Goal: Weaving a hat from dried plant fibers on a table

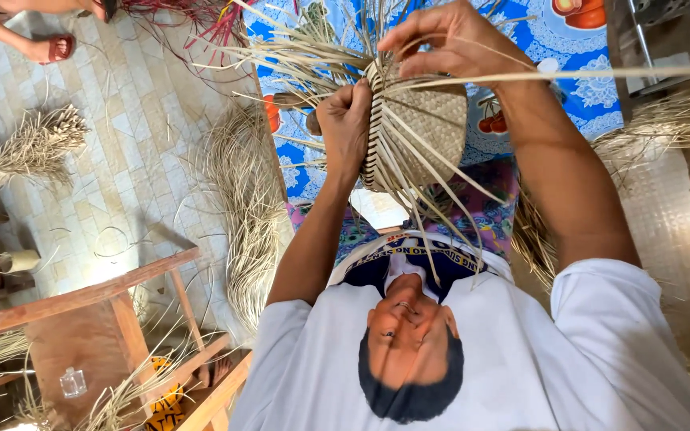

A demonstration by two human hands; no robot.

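Note:
A half-woven straw basket [429,128] with many loose pale strips sticking out is held up in front of my chest. My left hand [345,128] is closed on its left edge, fingers wrapped over the ribbed side. Above the basket's top, my right hand [449,40] pinches one long straw strip [600,74] that runs off to the right. Loose strip ends fan out upward and hang down toward my white shirt [521,351].
A blue patterned cloth [576,96] lies under the work. Straw bundles lie on the tiled floor [37,148] [245,199]. A wooden frame [81,299] with a small glass bottle [73,381] stands at lower left. Another person's sandalled foot [57,48] is at top left.

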